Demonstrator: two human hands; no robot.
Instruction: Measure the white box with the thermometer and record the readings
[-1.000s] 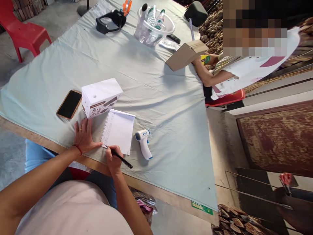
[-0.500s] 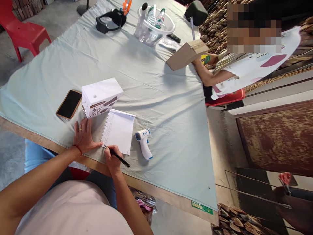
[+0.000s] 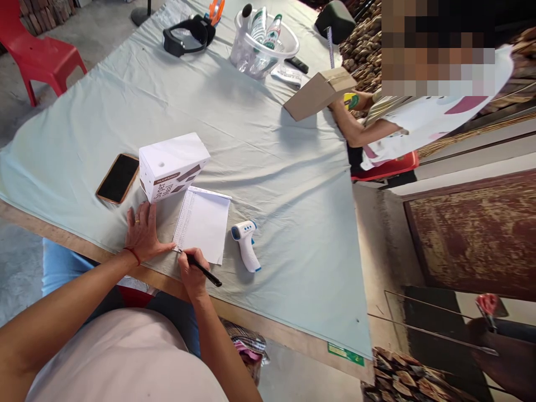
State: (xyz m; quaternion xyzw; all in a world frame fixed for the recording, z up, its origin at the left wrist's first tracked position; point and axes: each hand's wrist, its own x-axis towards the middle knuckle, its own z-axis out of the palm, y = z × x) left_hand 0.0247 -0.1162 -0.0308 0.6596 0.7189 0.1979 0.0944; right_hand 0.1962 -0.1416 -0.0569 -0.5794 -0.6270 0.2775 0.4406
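My right hand grips a black pen, its tip at the lower left corner of a white notepad. Small rows of writing run along the pad's left side; the rest of the page looks blank. My left hand lies flat with fingers spread, the thumb touching the pad's lower left corner. Just beyond its fingertips stands a white box with brown print. A phone with a dark screen rests left of the box. To the right of the notepad lies a white and blue infrared thermometer.
A pale cloth covers the table. Farther back are a clear plastic basket of bottles and a black head strap. At the right edge, another person's hands hold a cardboard box. A red chair stands at the left.
Hardly anything differs. The pen's rear end and my right hand have shifted very slightly left; my left hand stays in place.
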